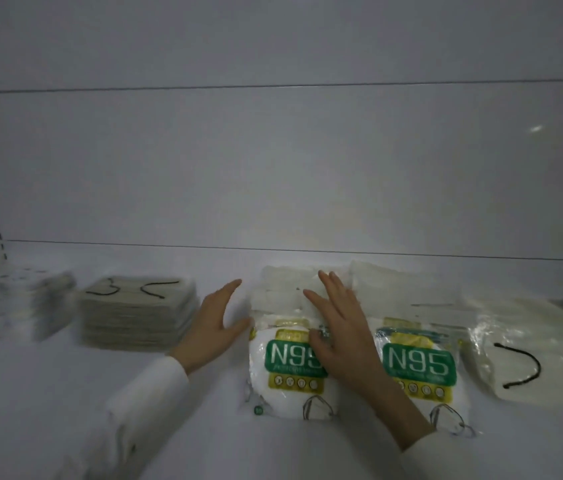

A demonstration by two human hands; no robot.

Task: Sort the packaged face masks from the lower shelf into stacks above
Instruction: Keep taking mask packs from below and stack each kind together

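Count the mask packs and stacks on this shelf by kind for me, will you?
Green N95 packs: 2
Plain pale packs behind them: 2
Clear pack with black ear loops, far right: 1
Stacks on the left, one beige, one too blurred to identify: 2
Total: 7

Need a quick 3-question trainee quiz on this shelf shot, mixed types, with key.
1. True or false: the right hand lies flat on the left N95 pack.
2. How many packs show an N95 label?
3. The beige stack sits on which side of the left hand: A, the person's left; B, the person's right?
Key: 1 true; 2 two, counting the right N95 pack; 3 A.
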